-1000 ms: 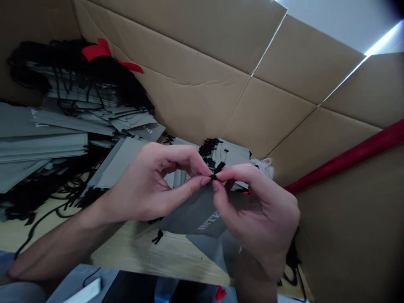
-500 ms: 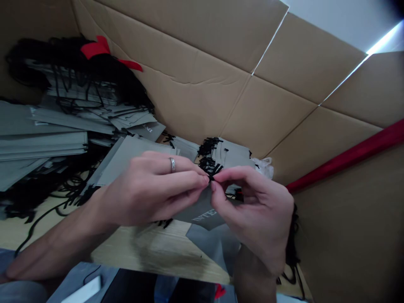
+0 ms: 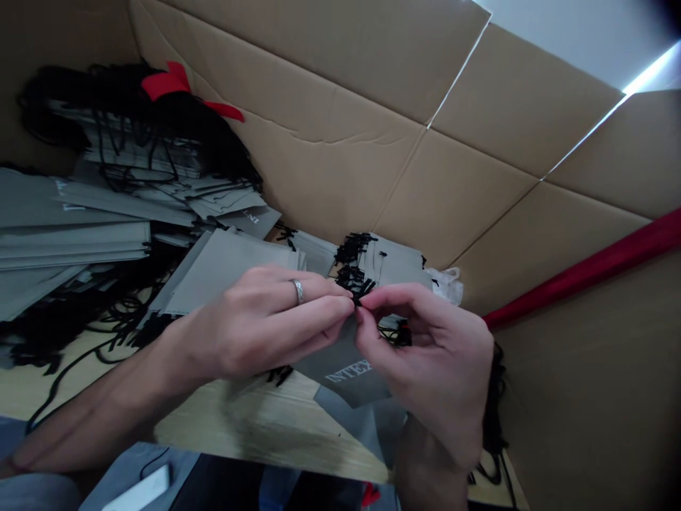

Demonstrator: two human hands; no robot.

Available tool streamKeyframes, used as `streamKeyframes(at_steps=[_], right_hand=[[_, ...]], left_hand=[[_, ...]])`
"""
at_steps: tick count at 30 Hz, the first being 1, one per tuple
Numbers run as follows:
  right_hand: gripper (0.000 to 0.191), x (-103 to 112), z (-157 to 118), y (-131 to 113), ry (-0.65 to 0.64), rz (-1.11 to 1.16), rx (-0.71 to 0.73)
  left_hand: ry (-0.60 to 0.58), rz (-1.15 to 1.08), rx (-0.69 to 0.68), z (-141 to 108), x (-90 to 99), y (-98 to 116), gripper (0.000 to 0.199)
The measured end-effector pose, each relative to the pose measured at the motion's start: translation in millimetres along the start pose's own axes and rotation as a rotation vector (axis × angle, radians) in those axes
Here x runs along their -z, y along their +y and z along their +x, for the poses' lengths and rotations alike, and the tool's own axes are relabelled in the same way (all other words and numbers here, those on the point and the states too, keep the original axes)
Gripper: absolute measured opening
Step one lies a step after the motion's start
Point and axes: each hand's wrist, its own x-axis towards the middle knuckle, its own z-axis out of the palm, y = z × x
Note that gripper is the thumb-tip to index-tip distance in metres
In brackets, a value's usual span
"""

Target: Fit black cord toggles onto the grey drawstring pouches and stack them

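My left hand [image 3: 255,326] and my right hand [image 3: 430,362] meet fingertip to fingertip over a wooden table [image 3: 255,426]. Between them they pinch the end of a thin black cord [image 3: 355,301] at the top edge of a grey paper bag [image 3: 345,365] with white lettering. The bag hangs below my fingers, partly hidden by both hands. A ring shows on my left hand. More black cord sits in my right palm.
Piles of flat grey bags [image 3: 74,234] with black cord handles cover the left. A smaller stack [image 3: 388,266] lies just beyond my fingers. Brown cardboard walls [image 3: 372,142] enclose the back and right. A red strip [image 3: 585,273] crosses the right wall.
My left hand has rolled knuckles-up, so the ring now shows, and its fingers have closed tighter against my right fingertips on the cord. The bag shifted slightly.
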Motion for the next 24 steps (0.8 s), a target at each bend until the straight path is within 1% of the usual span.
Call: streamKeyframes(at_steps=[2, 6, 8, 10, 13, 16, 21, 23, 24], right_hand=[[0.019, -1.9, -0.2, -0.5, 0.011, -0.016, 0.014], [0.017, -6.1, -1.6, -3.4, 0.033, -0.079, 0.055], [0.017, -7.1, -2.9, -4.6, 0.046, -0.079, 0.066], [0.018, -7.1, -3.9, -4.6, 0.05, -0.05, 0.058], [0.023, -5.5, -3.4, -1.9, 0.025, 0.014, 0.024], [0.027, -2.9, 0.5, 2.1, -0.006, 0.101, -0.023], [0.027, -0.2, 8.1, 4.6, -0.085, 0.309, -0.088], [0.026, 0.3, 9.1, 4.2, -0.068, 0.295, -0.106], [0.027, 0.5, 8.9, 3.9, -0.049, 0.265, -0.108]], left_hand=[[0.016, 0.028, -0.029, 2.1, -2.1, -1.7, 0.006], [0.069, 0.066, -0.072, 7.4, -3.9, -5.5, 0.011], [0.079, 0.045, -0.074, 9.1, -4.3, -6.9, 0.011], [0.086, 0.009, -0.045, 10.5, -5.1, -7.6, 0.012], [0.111, -0.106, 0.043, 12.8, -7.0, -8.8, 0.018], [0.111, -0.26, 0.081, 16.6, -8.3, -12.0, 0.02], [0.037, -0.491, 0.134, 23.7, -9.0, -18.8, 0.017], [0.028, -0.515, 0.134, 23.9, -8.4, -19.6, 0.018], [0.041, -0.468, 0.13, 23.0, -7.8, -19.3, 0.019]])
